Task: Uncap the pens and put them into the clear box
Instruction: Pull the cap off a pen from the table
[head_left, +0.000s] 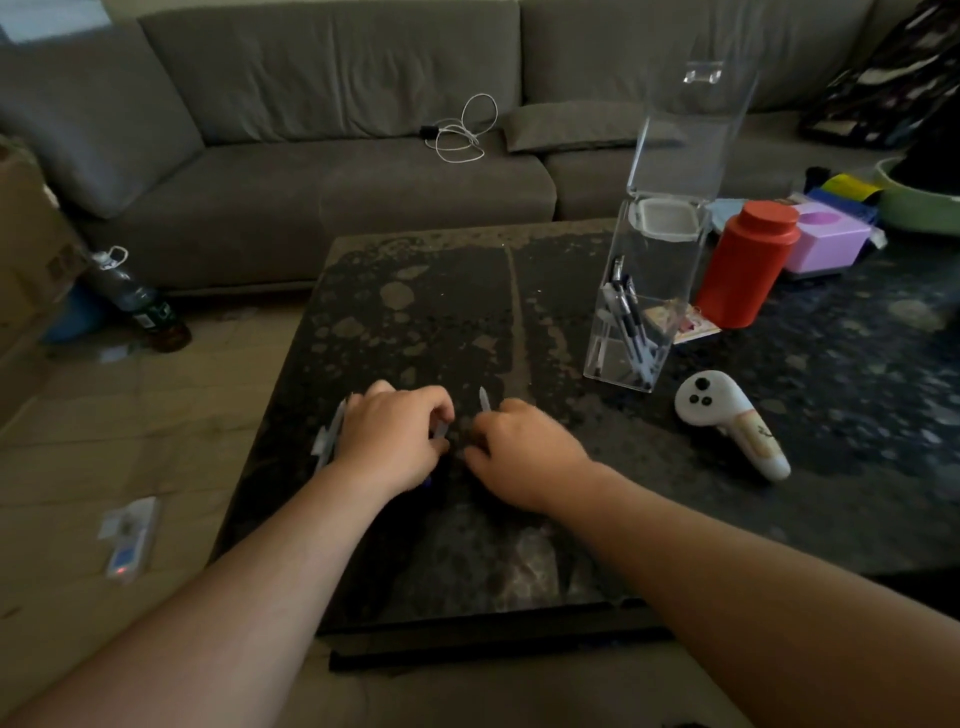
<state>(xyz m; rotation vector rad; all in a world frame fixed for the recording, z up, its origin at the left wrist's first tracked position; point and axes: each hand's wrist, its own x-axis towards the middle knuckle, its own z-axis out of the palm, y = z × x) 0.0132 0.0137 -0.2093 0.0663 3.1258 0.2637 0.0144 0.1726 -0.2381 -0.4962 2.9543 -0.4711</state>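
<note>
Between the two hands and the clear box (644, 312), the dark table (415, 322) lies bare along its middle, so a hand could pass toward the far edge unhindered. The box's lid stands upright at its far side, leaving the mouth open from above and from the near side. A white controller (727, 421) lies just beside the box toward the near right, narrowing the direct path from the right hand (524, 457). A red canister (743, 265) stands close against the box's right side, and clutter crowds the far right corner.
</note>
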